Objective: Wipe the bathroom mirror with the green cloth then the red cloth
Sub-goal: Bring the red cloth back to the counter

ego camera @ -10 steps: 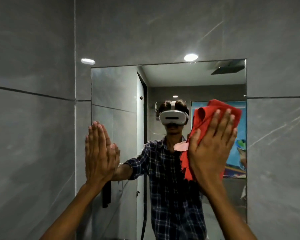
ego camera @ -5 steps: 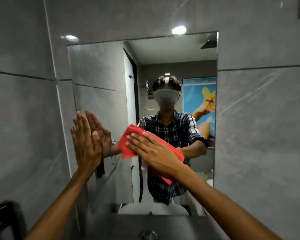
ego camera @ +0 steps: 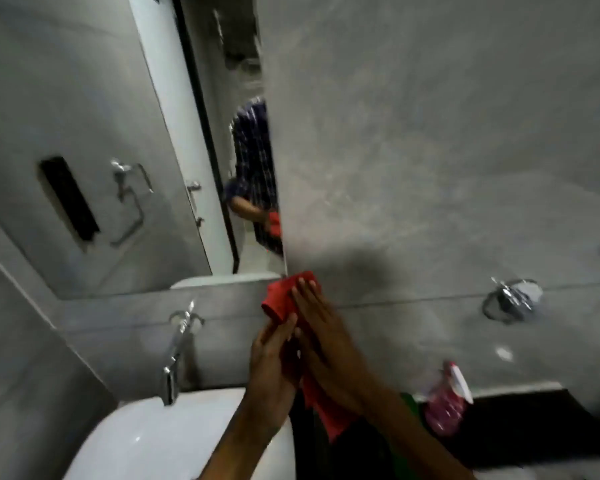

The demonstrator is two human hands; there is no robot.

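Observation:
The frame is tilted and blurred. The mirror (ego camera: 125, 140) fills the upper left, its lower right corner just above my hands. The red cloth (ego camera: 280, 299) is bunched between both hands in front of the grey wall below that corner, and its tail hangs down to the counter. My left hand (ego camera: 274, 358) grips it from the left and my right hand (ego camera: 323, 327) lies over it from the right. A sliver of green cloth (ego camera: 409, 408) shows behind my right forearm on the dark counter.
A white basin (ego camera: 153, 441) sits at the lower left under a chrome tap (ego camera: 175, 355). A pink spray bottle (ego camera: 445, 400) stands on the dark counter (ego camera: 534, 427) at the right. A chrome towel ring (ego camera: 510, 299) hangs on the wall.
Both hands have left the mirror glass and dropped to its lower right corner. They have come together on the red cloth. The view has swung down and to the right.

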